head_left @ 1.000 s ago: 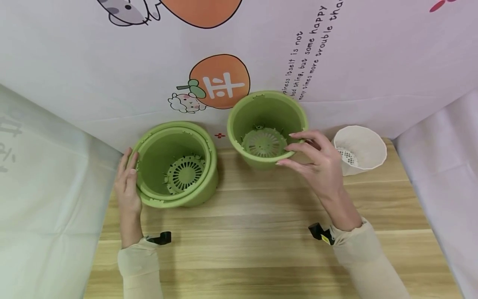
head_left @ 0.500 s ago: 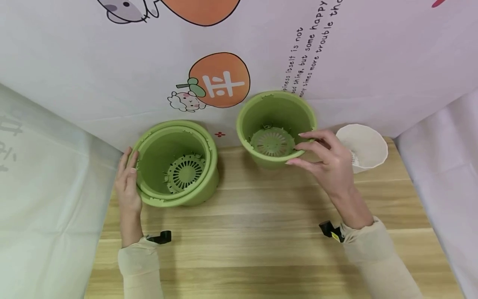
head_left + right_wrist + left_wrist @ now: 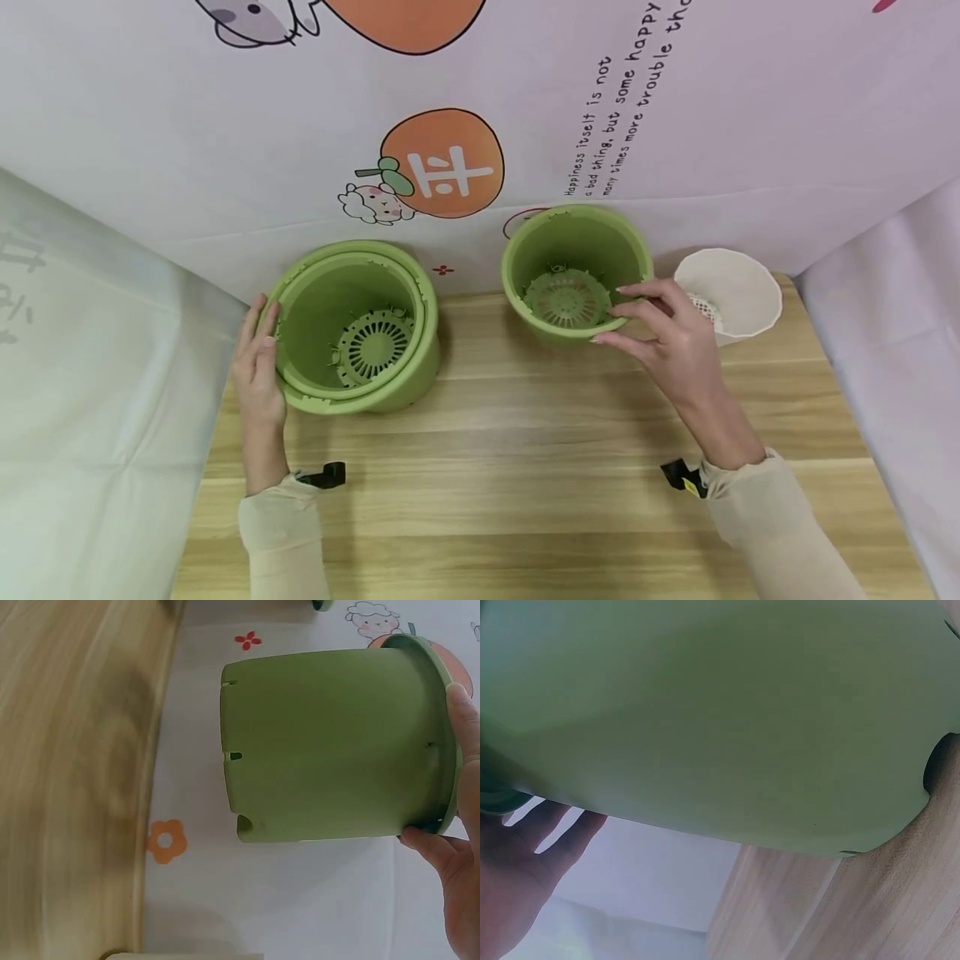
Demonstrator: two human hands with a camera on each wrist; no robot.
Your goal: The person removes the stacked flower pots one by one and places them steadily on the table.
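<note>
Right hand (image 3: 675, 346) pinches the rim of a green, slotted-bottom pot (image 3: 573, 271); left hand (image 3: 258, 367), fingers straight, steadies nested green pots (image 3: 352, 329).

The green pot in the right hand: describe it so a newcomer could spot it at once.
Start at the orange cartoon fruit on the backdrop, then look down and right to the wooden table. The single green pot is there, its rim pinched by the right hand. Unlike the nested green pots at left or the white pot, it is green and unstacked.
</note>
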